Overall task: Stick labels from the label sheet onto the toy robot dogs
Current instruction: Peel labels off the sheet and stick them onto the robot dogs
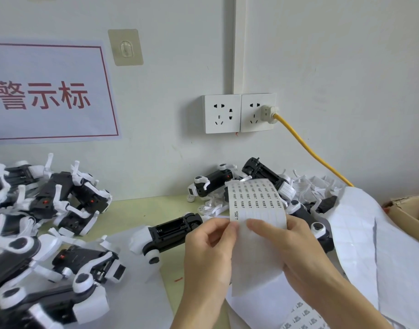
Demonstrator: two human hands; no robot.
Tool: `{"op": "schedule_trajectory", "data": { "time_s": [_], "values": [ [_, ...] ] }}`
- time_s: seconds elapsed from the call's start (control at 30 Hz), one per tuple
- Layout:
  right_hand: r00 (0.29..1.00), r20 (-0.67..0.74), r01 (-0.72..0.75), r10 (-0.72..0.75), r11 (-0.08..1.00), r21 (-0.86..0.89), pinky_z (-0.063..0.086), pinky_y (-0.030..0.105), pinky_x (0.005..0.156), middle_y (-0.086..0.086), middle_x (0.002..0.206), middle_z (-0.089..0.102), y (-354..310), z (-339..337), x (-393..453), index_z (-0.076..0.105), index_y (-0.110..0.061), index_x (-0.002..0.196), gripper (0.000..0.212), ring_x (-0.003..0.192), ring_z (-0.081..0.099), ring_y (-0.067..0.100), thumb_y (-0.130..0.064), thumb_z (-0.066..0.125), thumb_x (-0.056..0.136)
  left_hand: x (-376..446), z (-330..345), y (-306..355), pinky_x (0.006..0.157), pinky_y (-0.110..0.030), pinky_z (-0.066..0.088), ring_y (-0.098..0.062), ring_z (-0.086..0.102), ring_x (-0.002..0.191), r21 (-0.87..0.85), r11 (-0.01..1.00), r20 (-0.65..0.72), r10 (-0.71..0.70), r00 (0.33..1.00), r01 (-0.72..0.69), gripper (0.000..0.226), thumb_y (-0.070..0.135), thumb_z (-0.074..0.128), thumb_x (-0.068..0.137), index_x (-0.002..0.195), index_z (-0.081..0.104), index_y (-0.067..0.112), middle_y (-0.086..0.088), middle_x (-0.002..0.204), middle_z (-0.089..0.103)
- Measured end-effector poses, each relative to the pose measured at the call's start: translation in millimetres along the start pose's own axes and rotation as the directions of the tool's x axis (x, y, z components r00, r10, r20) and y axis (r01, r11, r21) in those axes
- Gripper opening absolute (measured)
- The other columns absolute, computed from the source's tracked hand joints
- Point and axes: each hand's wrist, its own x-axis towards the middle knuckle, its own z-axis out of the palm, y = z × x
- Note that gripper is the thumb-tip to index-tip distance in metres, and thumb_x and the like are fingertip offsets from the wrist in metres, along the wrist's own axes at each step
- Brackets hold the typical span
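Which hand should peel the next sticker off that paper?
Probably the left hand. Its fingertips already pinch the white label sheet right by the one label left in the near row, while the right hand grips the sheet from the other side, steadying it.

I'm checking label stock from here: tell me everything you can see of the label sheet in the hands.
The label sheet is a white, glossy paper strip, held upright and curling back at its top. Its upper part carries rows of small labels with black print; the rows just above the fingers look peeled bare, save one printed label at the left edge. The right hand grips its lower right side; the left hand pinches its lower left edge by that label. Toy robot dogs lie behind it.
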Motion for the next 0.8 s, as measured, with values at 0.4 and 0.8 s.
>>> {"op": "schedule_trajectory", "data": {
  "time_s": [0.4,0.8],
  "values": [
    [0.998,-0.028,0.050,-0.053,0.995,-0.084,0.055,0.050,0.094,0.004,0.091,0.079,4,5,1,0.080,-0.021,0.091,0.023,0.089,0.076,0.022,-0.023,0.084,0.069,0,0,-4,0.057,-0.013,0.044,-0.009,0.061,0.064,0.292,0.900,-0.084,0.362,0.928,-0.324,0.023,0.006,0.079,0.082,0.082,0.068,0.026,0.006,0.073,0.067],
    [0.963,-0.029,0.248,-0.268,0.923,-0.294,0.056,0.029,0.056,0.011,0.071,0.074,5,4,-1,0.074,-0.003,0.074,0.008,0.073,0.071,0.031,-0.006,0.073,0.082,1,-7,-9,0.072,-0.009,0.043,-0.001,0.058,0.084,0.611,0.609,0.143,0.544,0.827,-0.506,0.016,0.003,0.074,0.085,0.090,0.079,0.017,0.013,0.084,0.067]
  ]
}}
